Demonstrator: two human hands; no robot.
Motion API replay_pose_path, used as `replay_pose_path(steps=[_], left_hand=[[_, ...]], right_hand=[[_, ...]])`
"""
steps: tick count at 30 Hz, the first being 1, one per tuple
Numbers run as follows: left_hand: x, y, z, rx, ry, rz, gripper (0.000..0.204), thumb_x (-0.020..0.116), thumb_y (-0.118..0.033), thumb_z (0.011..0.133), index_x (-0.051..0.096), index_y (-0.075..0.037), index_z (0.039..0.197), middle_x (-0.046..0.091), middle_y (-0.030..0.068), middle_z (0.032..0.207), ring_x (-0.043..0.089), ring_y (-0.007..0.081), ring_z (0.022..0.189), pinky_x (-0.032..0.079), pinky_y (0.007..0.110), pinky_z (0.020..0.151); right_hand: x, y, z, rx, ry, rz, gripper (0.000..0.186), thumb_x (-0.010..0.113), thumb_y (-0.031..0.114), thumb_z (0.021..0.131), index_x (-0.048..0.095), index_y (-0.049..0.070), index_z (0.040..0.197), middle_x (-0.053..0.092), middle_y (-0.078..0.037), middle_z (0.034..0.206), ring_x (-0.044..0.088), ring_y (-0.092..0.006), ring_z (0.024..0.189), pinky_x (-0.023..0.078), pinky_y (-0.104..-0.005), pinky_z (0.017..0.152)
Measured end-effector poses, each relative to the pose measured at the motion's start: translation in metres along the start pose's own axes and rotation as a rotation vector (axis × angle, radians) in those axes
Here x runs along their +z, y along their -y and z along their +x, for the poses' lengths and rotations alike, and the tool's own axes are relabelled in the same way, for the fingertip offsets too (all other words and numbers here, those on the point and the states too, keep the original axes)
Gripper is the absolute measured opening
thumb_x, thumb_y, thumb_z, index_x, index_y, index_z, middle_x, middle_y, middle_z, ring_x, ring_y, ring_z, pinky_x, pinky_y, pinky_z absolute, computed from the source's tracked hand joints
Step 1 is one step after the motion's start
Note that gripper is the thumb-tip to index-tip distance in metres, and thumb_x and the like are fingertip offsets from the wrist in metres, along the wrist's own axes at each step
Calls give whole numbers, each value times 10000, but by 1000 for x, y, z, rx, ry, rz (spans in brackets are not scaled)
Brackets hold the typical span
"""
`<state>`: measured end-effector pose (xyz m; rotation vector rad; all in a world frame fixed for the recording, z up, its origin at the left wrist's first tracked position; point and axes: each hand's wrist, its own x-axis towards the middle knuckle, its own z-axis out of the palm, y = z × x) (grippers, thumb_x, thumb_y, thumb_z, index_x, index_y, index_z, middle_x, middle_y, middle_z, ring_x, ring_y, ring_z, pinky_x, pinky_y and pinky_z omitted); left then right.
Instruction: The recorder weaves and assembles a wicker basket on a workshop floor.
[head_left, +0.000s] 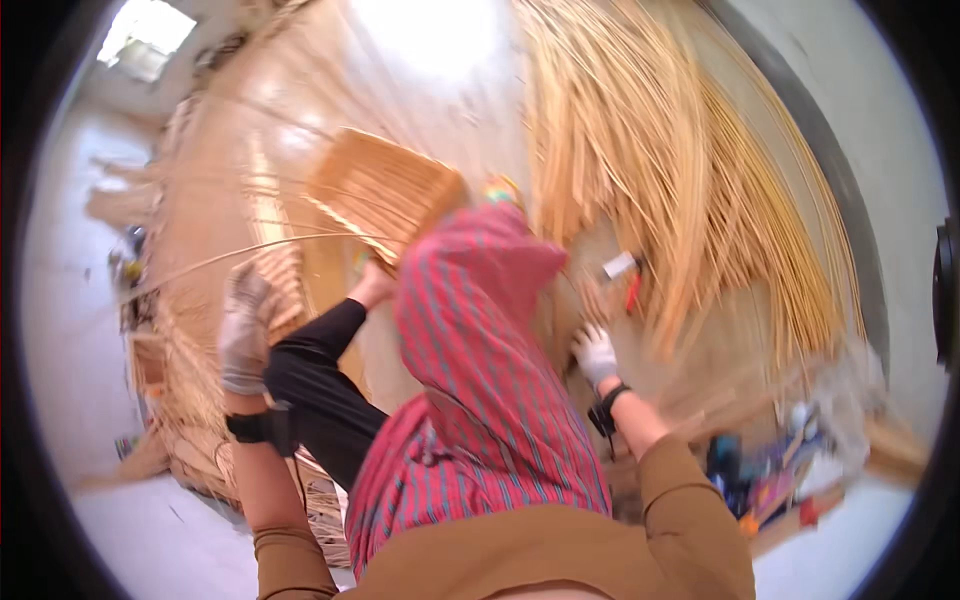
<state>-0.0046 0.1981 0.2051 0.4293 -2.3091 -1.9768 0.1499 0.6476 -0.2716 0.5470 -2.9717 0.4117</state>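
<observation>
My left hand [245, 325], in a pale work glove, is raised at the left, just below a long bent cane strip [270, 243]. Blur hides how its fingers lie and whether it touches the strip. That strip runs out from a partly woven rectangular basket [385, 185] in front of my knees. On the floor to the right, my right hand [595, 352], also gloved, reaches forward with fingers stretched out. Short loose cane pieces [596, 300] lie just beyond its fingertips. A red-handled tool [633, 292] and a small white object [618, 266] are close by.
A wide spread of long cane strips [640, 130] covers the floor at the far right. Tools and plastic items [770, 480] are heaped at the lower right. Woven cane work [195, 400] stands along the left. Red striped cloth [480, 330] covers my lap and one leg.
</observation>
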Motion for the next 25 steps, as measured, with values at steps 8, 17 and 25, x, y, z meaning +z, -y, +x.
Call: replay_pose_path(steps=[8, 17, 25], left_hand=[[-50, 5, -119, -152, 131, 150, 238, 626, -156, 1006, 633, -10, 1194, 669, 75, 978, 669, 172, 895, 576, 333, 816], [-25, 7, -121, -119, 579, 63, 316, 648, -184, 996, 606, -43, 1276, 672, 36, 1112, 612, 116, 1033, 509, 294, 910], [-141, 63, -132, 65, 170, -268, 225, 598, -157, 1020, 629, -24, 1199, 658, 54, 973, 651, 137, 869, 551, 298, 785]], right_hand=[[-20, 22, 35, 58, 882, -287, 377, 438, 384, 1017, 730, 231, 1199, 679, -20, 1276, 620, -224, 1204, 467, -466, 951], [-367, 111, 107, -278, 996, -3, 411, 588, 425, 868, 700, 177, 1177, 753, -111, 1002, 705, -374, 974, 564, -442, 846], [-530, 64, 153, -41, 58, 994, 552, 761, 140, 835, 549, 37, 1334, 707, -95, 1053, 693, -192, 868, 565, -257, 719]])
